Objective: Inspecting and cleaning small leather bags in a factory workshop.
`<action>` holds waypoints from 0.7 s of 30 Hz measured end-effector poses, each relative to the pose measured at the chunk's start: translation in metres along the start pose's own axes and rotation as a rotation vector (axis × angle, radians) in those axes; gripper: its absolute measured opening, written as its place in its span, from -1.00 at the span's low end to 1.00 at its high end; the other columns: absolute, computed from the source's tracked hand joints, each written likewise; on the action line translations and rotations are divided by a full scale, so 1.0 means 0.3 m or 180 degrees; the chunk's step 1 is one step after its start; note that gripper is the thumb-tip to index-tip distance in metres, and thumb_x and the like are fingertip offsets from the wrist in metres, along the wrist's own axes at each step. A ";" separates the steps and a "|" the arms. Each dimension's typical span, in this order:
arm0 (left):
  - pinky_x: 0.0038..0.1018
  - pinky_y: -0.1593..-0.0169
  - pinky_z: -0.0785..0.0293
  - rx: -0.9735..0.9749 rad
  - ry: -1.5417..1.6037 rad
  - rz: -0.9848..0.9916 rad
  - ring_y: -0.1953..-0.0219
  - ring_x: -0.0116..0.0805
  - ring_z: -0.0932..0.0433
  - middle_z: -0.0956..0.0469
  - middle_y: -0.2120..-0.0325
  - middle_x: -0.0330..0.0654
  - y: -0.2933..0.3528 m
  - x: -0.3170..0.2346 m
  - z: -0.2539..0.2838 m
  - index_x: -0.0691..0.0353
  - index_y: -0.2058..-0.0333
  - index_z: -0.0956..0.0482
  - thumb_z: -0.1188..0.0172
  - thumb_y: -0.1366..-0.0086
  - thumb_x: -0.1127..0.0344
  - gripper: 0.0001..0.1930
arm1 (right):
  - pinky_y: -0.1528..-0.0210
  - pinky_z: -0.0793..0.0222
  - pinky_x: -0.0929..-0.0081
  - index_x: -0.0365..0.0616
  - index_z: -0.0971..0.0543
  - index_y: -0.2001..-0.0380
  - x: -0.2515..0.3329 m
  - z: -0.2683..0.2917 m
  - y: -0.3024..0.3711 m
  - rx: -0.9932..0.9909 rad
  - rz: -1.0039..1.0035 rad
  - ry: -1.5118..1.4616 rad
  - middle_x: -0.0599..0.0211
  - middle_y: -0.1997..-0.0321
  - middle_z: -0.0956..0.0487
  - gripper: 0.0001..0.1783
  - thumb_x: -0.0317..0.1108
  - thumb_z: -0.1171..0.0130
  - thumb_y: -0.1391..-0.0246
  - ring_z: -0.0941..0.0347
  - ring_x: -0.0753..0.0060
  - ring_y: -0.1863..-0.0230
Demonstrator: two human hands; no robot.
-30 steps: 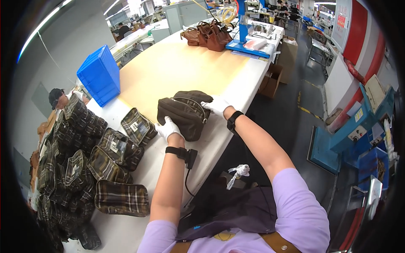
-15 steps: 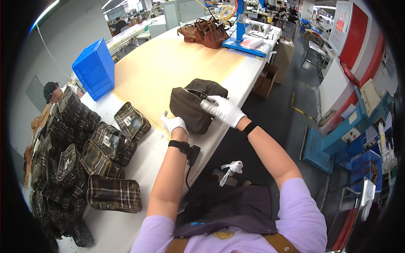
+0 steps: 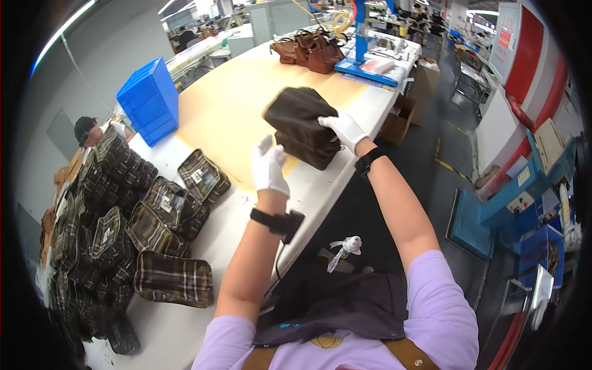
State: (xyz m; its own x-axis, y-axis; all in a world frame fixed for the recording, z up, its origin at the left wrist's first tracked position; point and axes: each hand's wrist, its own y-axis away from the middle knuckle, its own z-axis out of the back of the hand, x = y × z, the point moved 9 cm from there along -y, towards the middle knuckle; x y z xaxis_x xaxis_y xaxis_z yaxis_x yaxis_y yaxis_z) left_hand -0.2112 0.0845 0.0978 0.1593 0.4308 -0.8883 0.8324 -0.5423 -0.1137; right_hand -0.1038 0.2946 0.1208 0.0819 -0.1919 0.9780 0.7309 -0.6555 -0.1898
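A dark brown fabric bag [image 3: 298, 110] is tilted up near the table's right edge, slightly blurred. Just below it is a second dark brown bulk [image 3: 308, 152]; whether this is a separate bag or part of the same one I cannot tell. My right hand [image 3: 345, 128], in a white glove, grips the upper bag by its right side, thumb and fingers closed on the fabric. My left hand [image 3: 269, 163], also white-gloved, is raised just left of the lower bulk with fingers apart and nothing in it.
Plaid pouches [image 3: 172, 279] lie along the left of the white table [image 3: 243, 246], with a large pile beyond. A blue crate [image 3: 148, 102] stands behind them. Brown leather bags [image 3: 311, 50] and a blue-based machine [image 3: 368, 71] are at the far end. A person in a cap [image 3: 86, 131] is at far left.
My right hand has tipped the brown bag up, and its open zip side no longer shows. My left hand has lifted, its fingers now pointing up.
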 end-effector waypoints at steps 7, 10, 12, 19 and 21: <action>-0.28 -0.17 -0.48 0.1119 -0.1303 -0.0102 -0.14 -0.19 -0.49 -0.49 -0.14 -0.02 0.530 -0.093 0.116 0.26 -0.10 -0.49 -0.24 -0.25 0.51 -0.58 | -0.06 -0.50 0.23 -0.11 -0.66 -0.04 -0.176 0.129 -0.103 -0.0098 0.0640 0.3179 0.03 0.00 -0.66 -0.59 -0.17 -0.19 -0.19 -0.60 0.03 0.02; -0.27 -0.13 -0.47 0.0676 -0.2701 -0.1338 -0.08 -0.11 -0.52 -0.54 -0.05 -0.02 0.684 -0.317 0.301 0.21 0.01 -0.55 -0.31 -0.19 0.50 -0.63 | -0.01 -0.47 0.36 -0.10 -0.59 -0.13 -0.141 0.197 0.005 -0.0256 0.0349 0.2166 0.21 -0.08 -0.58 -0.59 -0.30 -0.18 -0.21 -0.53 0.37 0.03; -0.24 -0.14 -0.43 -0.0025 -0.3561 -0.2065 0.00 -0.04 -0.54 -0.57 0.06 -0.04 0.746 -0.467 0.429 0.20 0.11 -0.58 -0.36 -0.08 0.56 -0.64 | -0.13 -0.34 0.38 -0.07 -0.42 -0.32 -0.103 0.230 0.107 -0.0653 -0.0058 0.0745 0.25 -0.32 -0.44 -0.42 -0.18 -0.16 -0.27 -0.38 0.45 -0.21; -0.25 -0.42 -0.14 -0.2841 -0.3856 -0.2418 -0.30 -0.10 -0.27 -0.33 -0.19 0.03 0.831 -0.763 0.960 0.32 -0.26 -0.26 -0.50 -0.09 0.40 -0.20 | -0.04 -0.34 0.53 -0.26 -0.54 -0.16 0.316 0.076 0.614 -0.0564 0.0898 0.1138 0.27 -0.17 -0.56 -0.59 -0.26 -0.09 -0.35 -0.46 0.46 -0.16; -0.32 -0.41 -0.14 -0.2639 -0.2719 -0.1282 -0.29 -0.17 -0.29 -0.36 -0.17 -0.02 0.780 -0.690 1.103 0.33 -0.26 -0.27 -0.45 -0.11 0.39 -0.24 | 0.05 -0.31 0.56 -0.27 -0.57 -0.08 0.398 0.022 0.787 -0.0861 0.1066 0.1167 0.27 -0.02 -0.59 -0.67 -0.38 -0.02 -0.35 -0.48 0.51 0.07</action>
State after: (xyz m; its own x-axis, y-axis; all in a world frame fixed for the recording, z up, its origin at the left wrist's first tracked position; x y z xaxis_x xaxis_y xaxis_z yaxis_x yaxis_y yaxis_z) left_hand -0.2251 -0.3704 0.1077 -0.3192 -0.3118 -0.8949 0.8741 0.2679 -0.4051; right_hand 0.0830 0.1218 0.1932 0.0035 -0.6310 0.7757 0.5019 -0.6699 -0.5471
